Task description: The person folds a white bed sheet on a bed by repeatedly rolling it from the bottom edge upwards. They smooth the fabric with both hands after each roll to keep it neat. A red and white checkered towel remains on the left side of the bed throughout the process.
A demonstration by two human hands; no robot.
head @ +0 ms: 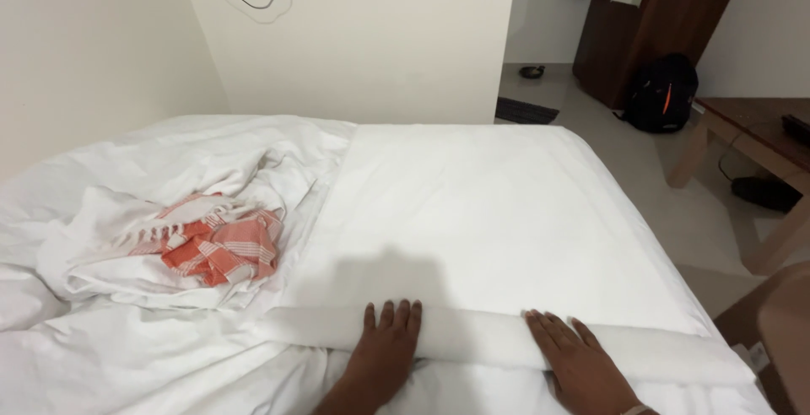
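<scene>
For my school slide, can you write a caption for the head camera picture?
Two hands, left and right, press flat on a rolled white sheet on a bed.

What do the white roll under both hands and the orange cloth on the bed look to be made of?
The white roll looks like soft woven fabric, probably cotton, matte: it takes a thick rolled edge under the left hand and the right hand. The orange cloth looks like thin woven cotton: white stripes, a fringe, loose crumpling. The exact fibre cannot be told.

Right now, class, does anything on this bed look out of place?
Yes. An orange-and-white striped cloth lies crumpled among rumpled white bedding on the left, while the hands press a neat white roll.
</scene>
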